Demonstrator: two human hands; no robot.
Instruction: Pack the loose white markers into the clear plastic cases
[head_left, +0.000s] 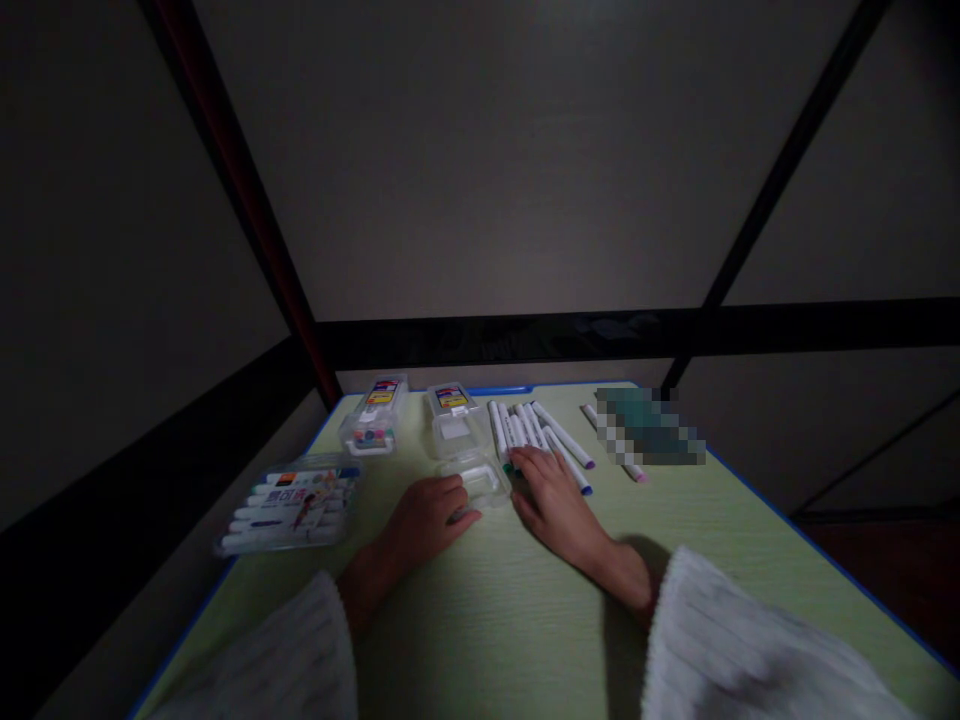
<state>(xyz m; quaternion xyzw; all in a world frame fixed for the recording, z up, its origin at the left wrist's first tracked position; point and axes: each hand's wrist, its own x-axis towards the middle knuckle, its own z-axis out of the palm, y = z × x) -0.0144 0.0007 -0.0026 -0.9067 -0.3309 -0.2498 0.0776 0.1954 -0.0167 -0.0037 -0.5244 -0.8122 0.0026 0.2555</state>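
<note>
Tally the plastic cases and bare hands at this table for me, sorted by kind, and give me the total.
Flat marker case, at left: 1
Yellow-labelled boxy cases, back-left case and middle case: 2
Bare hands, left hand and right hand: 2
Total: 5
</note>
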